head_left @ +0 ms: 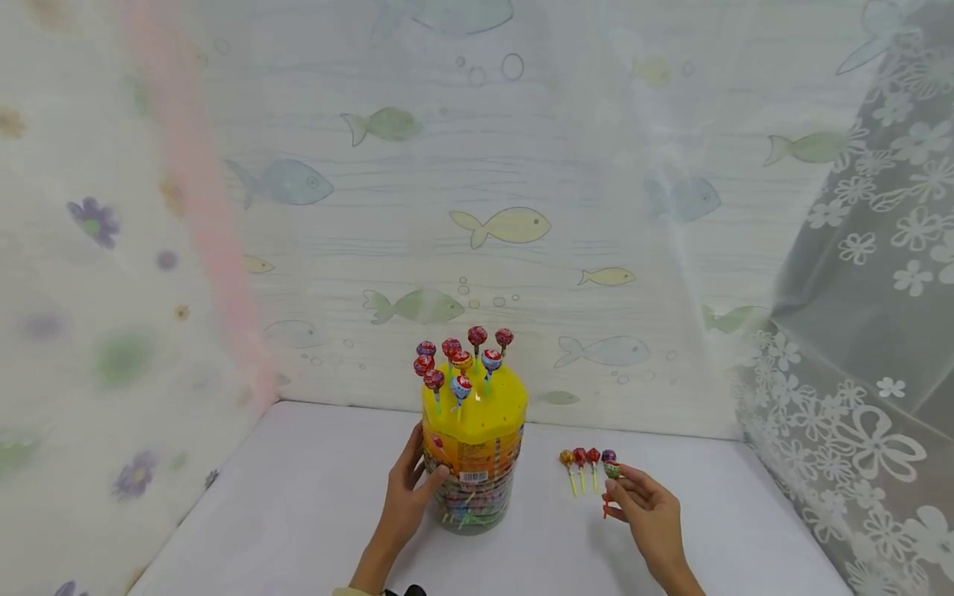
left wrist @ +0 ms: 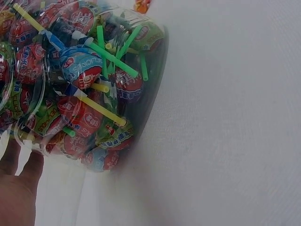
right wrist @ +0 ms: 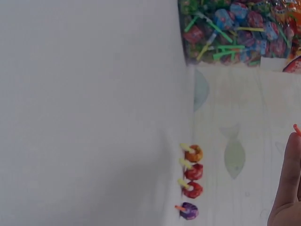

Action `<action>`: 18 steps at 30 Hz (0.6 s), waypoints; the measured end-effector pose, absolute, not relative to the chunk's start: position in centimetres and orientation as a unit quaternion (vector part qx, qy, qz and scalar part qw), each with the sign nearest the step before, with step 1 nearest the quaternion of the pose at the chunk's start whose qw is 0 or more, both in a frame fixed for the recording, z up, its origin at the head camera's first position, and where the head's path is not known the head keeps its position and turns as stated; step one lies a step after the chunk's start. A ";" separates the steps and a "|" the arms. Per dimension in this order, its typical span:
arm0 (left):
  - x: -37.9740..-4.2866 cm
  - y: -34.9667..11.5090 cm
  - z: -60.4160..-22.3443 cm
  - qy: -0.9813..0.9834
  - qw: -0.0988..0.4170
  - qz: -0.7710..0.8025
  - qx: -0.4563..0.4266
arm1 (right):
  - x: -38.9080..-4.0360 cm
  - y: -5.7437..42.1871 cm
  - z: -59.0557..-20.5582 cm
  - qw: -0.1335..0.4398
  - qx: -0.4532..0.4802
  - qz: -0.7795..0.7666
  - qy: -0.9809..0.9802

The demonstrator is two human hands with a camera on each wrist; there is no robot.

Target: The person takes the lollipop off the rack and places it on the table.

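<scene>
A clear plastic jar (head_left: 474, 497) of wrapped lollipops stands on the white table, topped by a yellow lid (head_left: 495, 406). Several lollipops (head_left: 477, 335) stick upright out of the lid. My left hand (head_left: 406, 501) holds the jar's left side, thumb across the front; in the left wrist view its fingers (left wrist: 32, 169) touch the clear wall. Right of the jar, my right hand (head_left: 650, 509) pinches a green-wrapped lollipop (head_left: 612, 470) with an orange stick. Only the tip of that orange stick (right wrist: 297, 128) shows in the right wrist view.
Beside my right hand, a row of loose lollipops lies on the table (head_left: 313, 497): an orange one (head_left: 567, 457), two red ones (head_left: 580, 455) and a purple one (head_left: 609, 455). A fish-printed curtain (head_left: 507, 165) hangs behind, with flowered sheets at both sides.
</scene>
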State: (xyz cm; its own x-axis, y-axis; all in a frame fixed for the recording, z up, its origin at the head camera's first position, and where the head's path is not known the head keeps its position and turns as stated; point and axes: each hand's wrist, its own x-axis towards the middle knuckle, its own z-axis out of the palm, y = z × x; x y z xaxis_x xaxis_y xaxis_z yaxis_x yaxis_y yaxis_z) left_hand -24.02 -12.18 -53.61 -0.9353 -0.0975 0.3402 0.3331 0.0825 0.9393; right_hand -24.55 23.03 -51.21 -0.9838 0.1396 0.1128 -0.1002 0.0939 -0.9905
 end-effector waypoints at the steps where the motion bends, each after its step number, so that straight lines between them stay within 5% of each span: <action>1: -24.1 -12.2 -53.6 -0.717 0.161 -0.673 -0.083 | -24.8 23.4 -51.3 0.086 -0.022 0.673 -0.735; 18: -24.2 -12.1 -53.7 -0.720 0.166 -0.669 -0.081 | -28.4 27.4 -52.7 0.068 -0.091 0.583 -0.804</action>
